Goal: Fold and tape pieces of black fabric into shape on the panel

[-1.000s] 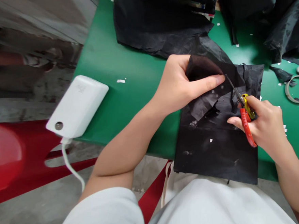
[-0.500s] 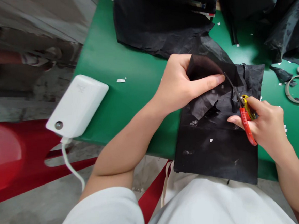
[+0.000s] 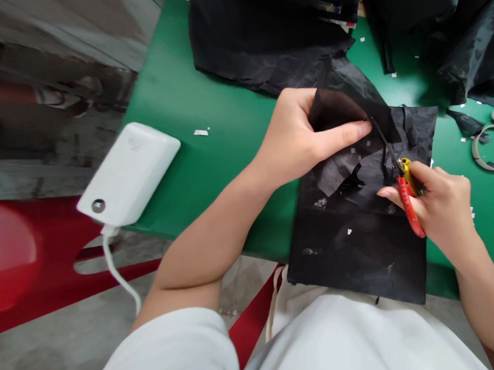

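Note:
Pinched between the thumb and fingers of my left hand (image 3: pixel 307 135) is a thin black sheet (image 3: pixel 338 108), partly see-through; most of the fingers are behind it. My right hand (image 3: pixel 445 202) is closed on scissors (image 3: pixel 408 202) with one red and one yellow handle. Their blades point up and left, with the tips at the sheet's edge close to my left thumb. Below both hands lies a flat black panel (image 3: pixel 358 262), overhanging the table's front edge, with crumpled black scraps on its upper part.
A white power bank (image 3: pixel 130 173) with a cable sits at the left edge of the green table (image 3: pixel 224 164). Black material (image 3: pixel 262 37) is heaped at the back. A tape roll (image 3: pixel 493 146) lies at right among white bits. A red chair (image 3: pixel 19 263) stands at left.
Hardly anything differs. The scissors and my right hand have shifted very slightly; my left hand keeps the black sheet in the same place.

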`<state>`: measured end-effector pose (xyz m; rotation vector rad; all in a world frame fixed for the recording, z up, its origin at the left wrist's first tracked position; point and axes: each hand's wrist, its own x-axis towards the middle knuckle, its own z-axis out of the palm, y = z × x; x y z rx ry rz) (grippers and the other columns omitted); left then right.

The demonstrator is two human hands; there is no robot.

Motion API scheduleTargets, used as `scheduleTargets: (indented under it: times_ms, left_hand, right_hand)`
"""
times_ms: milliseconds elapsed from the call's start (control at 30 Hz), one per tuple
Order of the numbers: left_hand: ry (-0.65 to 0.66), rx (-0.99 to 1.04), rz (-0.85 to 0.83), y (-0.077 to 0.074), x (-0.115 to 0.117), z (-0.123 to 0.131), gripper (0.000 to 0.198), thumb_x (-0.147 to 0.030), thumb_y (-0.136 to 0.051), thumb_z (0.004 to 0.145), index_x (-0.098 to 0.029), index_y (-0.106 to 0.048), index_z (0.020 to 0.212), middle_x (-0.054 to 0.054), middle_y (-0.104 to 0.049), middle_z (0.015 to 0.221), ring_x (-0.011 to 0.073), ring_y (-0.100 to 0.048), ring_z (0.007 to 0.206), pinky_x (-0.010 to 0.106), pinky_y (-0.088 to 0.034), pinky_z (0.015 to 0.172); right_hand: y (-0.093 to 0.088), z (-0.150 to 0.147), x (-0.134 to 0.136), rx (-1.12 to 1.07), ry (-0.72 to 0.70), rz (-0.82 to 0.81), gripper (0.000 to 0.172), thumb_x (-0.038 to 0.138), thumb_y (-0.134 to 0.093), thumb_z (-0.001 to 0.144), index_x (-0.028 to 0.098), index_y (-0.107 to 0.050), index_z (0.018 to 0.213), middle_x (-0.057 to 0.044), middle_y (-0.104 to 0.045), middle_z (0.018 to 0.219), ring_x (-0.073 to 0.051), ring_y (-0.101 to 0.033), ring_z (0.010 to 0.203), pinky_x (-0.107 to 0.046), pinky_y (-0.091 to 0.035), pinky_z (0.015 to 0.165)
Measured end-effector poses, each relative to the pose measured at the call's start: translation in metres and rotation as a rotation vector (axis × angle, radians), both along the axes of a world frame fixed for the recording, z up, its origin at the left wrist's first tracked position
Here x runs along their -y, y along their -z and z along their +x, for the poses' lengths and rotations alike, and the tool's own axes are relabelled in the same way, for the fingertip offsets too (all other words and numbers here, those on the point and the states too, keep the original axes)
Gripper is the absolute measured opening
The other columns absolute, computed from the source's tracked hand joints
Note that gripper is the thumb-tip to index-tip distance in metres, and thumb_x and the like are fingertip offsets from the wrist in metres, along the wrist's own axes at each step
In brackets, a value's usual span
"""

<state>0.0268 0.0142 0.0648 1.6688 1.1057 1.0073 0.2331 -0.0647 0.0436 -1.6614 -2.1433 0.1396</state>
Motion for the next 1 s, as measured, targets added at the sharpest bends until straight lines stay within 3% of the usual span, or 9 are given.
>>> scheduleTargets:
  times_ms: [167, 333, 533, 767, 1000]
  left_hand:
    - [0.032, 0.042, -0.048, 0.000, 0.000, 0.000, 0.043, -0.054, -0.071, 0.073, -0.012, -0.069, 0.085, 0.001, -0.070, 0.080, 0.0204, -0.070, 0.085, 0.047, -0.057, 0.085]
    - [0.027, 0.086, -0.048, 0.002, 0.001, -0.001, 0.031, -0.042, -0.075, 0.075, -0.013, -0.069, 0.083, 0.004, -0.074, 0.083, 0.0200, -0.070, 0.083, 0.038, -0.060, 0.081]
    - [0.011, 0.058, -0.039, 0.002, 0.002, -0.001, 0.039, -0.051, -0.072, 0.075, -0.013, -0.070, 0.085, 0.004, -0.074, 0.084, 0.0200, -0.069, 0.084, 0.034, -0.061, 0.076]
    - [0.032, 0.076, -0.065, 0.003, 0.000, -0.001, 0.036, -0.048, -0.073, 0.075, -0.013, -0.069, 0.085, 0.005, -0.074, 0.086, 0.0198, -0.069, 0.082, 0.033, -0.060, 0.076]
    - [0.050, 0.076, -0.035, 0.003, -0.001, 0.000, 0.027, -0.041, -0.072, 0.077, -0.015, -0.069, 0.083, 0.000, -0.073, 0.081, 0.0159, -0.069, 0.078, 0.030, -0.057, 0.073]
  right_hand:
    - [0.000, 0.000, 0.000, 0.013, 0.024, -0.005, 0.058, 0.074, -0.049, 0.078, 0.020, -0.044, 0.058, 0.004, -0.037, 0.048, -0.010, -0.032, 0.049, -0.024, -0.025, 0.050]
    - [-0.002, 0.000, 0.000, -0.002, 0.063, -0.057, 0.057, 0.073, -0.051, 0.078, 0.020, -0.042, 0.057, 0.005, -0.034, 0.047, -0.009, -0.030, 0.047, -0.024, -0.023, 0.049]
    - [-0.007, -0.003, 0.001, -0.050, 0.082, -0.108, 0.050, 0.061, -0.057, 0.081, 0.021, -0.039, 0.058, 0.007, -0.027, 0.045, -0.007, -0.024, 0.043, -0.022, -0.020, 0.045]
    - [-0.014, -0.005, -0.001, -0.142, 0.005, -0.101, 0.050, 0.057, -0.064, 0.077, 0.022, -0.032, 0.061, 0.008, -0.027, 0.048, -0.006, -0.022, 0.044, -0.021, -0.022, 0.044]
    - [-0.015, -0.005, -0.001, -0.132, -0.021, -0.164, 0.040, 0.060, -0.059, 0.079, 0.022, -0.048, 0.078, 0.007, -0.037, 0.052, -0.009, -0.031, 0.045, -0.023, -0.028, 0.047]
